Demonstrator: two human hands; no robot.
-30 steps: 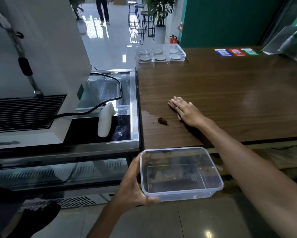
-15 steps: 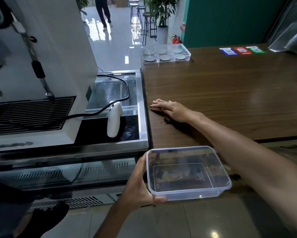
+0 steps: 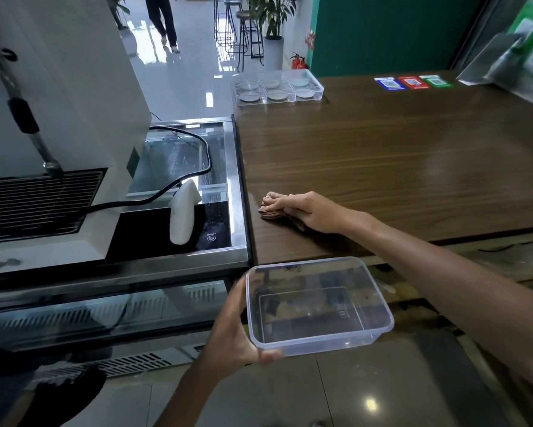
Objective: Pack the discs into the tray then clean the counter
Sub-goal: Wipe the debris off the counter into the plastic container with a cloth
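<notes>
A clear compartment tray [image 3: 316, 83] with several grey discs [image 3: 274, 95] in it stands at the far left corner of the brown wooden counter [image 3: 398, 155]. My right hand [image 3: 308, 211] rests on the counter near its left edge, its fingers curled round a small brownish cloth [image 3: 268, 211]. My left hand [image 3: 231, 337] grips the left end of an empty clear plastic container [image 3: 317, 306], held below the counter's front edge.
A white coffee machine [image 3: 61, 97] with a drip grille stands at left. Beside it a white handheld scanner [image 3: 183, 214] on a black cable lies on a steel-framed glass top. Coloured QR stickers [image 3: 413, 82] sit at the far counter edge. A person walks in the background.
My right hand has slid left across the counter with the cloth and curled round it near the left edge; the brown crumbs seen earlier are no longer visible. The container stays below the edge.
</notes>
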